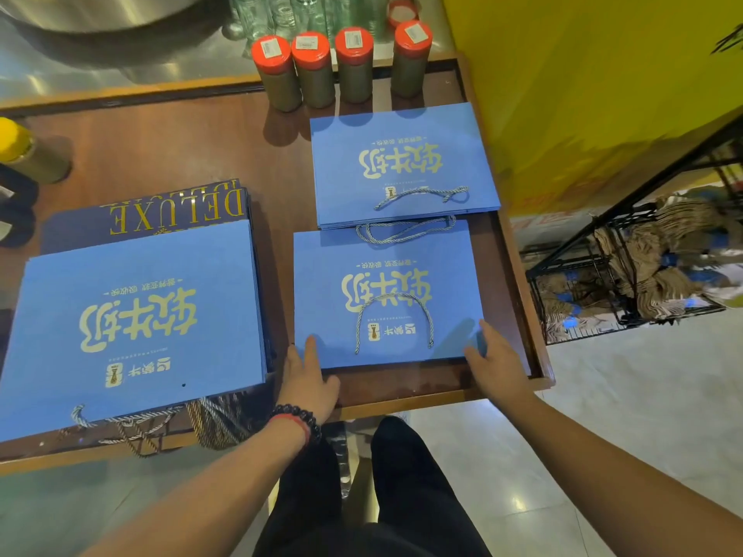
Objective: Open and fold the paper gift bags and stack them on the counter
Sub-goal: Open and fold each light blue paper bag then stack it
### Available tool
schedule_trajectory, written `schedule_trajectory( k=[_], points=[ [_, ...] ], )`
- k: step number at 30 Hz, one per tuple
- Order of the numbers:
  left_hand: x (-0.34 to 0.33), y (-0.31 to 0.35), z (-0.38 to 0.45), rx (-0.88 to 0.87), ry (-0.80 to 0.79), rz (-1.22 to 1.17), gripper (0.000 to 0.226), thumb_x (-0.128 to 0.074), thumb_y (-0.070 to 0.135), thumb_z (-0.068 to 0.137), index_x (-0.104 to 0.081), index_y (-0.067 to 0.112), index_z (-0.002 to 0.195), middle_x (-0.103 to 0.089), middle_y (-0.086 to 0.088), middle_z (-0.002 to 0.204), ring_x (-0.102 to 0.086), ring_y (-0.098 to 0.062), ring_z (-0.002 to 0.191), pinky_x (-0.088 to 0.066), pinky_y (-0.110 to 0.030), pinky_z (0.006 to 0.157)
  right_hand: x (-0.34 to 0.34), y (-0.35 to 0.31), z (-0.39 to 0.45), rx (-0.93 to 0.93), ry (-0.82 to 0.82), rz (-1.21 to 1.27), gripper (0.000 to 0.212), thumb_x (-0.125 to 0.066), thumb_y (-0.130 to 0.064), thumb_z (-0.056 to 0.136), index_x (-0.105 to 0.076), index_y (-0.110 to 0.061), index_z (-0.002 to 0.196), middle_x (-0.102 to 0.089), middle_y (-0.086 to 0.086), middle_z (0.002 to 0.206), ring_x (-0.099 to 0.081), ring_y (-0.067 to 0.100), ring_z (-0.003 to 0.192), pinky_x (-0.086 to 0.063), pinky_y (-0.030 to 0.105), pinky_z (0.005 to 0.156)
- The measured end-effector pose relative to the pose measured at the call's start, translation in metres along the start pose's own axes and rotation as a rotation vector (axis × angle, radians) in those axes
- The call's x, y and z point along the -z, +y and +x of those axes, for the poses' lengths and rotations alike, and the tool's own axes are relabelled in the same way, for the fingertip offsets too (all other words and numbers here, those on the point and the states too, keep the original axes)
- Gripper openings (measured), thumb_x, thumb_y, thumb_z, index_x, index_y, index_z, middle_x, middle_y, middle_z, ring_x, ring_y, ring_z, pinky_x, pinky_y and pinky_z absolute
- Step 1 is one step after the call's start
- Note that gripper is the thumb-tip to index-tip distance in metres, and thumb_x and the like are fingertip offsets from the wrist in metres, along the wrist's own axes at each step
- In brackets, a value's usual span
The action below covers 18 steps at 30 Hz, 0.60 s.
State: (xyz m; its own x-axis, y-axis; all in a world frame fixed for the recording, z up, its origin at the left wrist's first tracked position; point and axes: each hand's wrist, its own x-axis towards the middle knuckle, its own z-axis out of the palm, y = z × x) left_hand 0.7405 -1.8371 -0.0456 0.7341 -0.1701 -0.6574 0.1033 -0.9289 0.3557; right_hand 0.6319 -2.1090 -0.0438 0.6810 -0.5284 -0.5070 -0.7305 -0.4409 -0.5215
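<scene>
A flat blue paper gift bag (386, 295) with gold lettering and a rope handle lies near the front of the wooden counter (181, 146). My left hand (311, 379) touches its near left corner with straight fingers. My right hand (496, 361) rests at its near right corner, fingers relaxed on the edge. Behind it lies a small stack of the same blue bags (402, 162). To the left sits a bigger pile of larger blue bags (132, 315) on top of dark navy bags (177, 211) printed DELUXE.
Several red-lidded jars (313, 70) stand along the counter's back edge. A yellow-capped bottle (24, 150) is at the far left. A yellow wall (583, 82) rises on the right, with a black wire rack (627, 267) of brown paper items below it.
</scene>
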Motion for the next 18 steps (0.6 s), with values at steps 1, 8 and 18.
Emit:
schedule_trajectory(
  k=[1, 8, 18],
  points=[
    [0.001, 0.003, 0.004, 0.022, 0.06, -0.044, 0.074, -0.055, 0.026, 0.09, -0.012, 0.026, 0.151, -0.025, -0.011, 0.15, -0.039, -0.035, 0.129, -0.045, -0.046, 0.102, 0.003, -0.006, 0.006, -0.068, 0.028, 0.115, 0.041, -0.048, -0.022, 0.099, -0.041, -0.017, 0.139, -0.053, 0.001, 0.12, -0.049, 0.015, 0.103, -0.046, 0.029, 0.081],
    [0.014, 0.019, 0.011, 0.307, 0.005, -0.601, 0.033, -0.055, 0.004, 0.09, -0.053, 0.004, 0.123, -0.059, -0.009, 0.108, -0.056, -0.028, 0.092, -0.049, -0.034, 0.078, 0.025, 0.01, 0.015, -0.331, -0.02, -0.033, 0.052, -0.054, -0.045, 0.078, -0.052, -0.023, 0.125, -0.054, 0.007, 0.122, -0.055, 0.024, 0.095, -0.053, 0.04, 0.079],
    [0.038, 0.007, -0.029, 0.135, 0.005, -0.698, 0.016, -0.051, 0.008, 0.097, -0.061, 0.014, 0.109, -0.065, -0.007, 0.112, -0.059, -0.026, 0.106, -0.046, -0.041, 0.098, 0.051, -0.007, -0.019, -0.249, 0.033, 0.427, 0.027, -0.042, 0.004, 0.094, -0.056, -0.013, 0.11, -0.058, 0.012, 0.106, -0.054, 0.025, 0.097, -0.045, 0.027, 0.065]
  ],
)
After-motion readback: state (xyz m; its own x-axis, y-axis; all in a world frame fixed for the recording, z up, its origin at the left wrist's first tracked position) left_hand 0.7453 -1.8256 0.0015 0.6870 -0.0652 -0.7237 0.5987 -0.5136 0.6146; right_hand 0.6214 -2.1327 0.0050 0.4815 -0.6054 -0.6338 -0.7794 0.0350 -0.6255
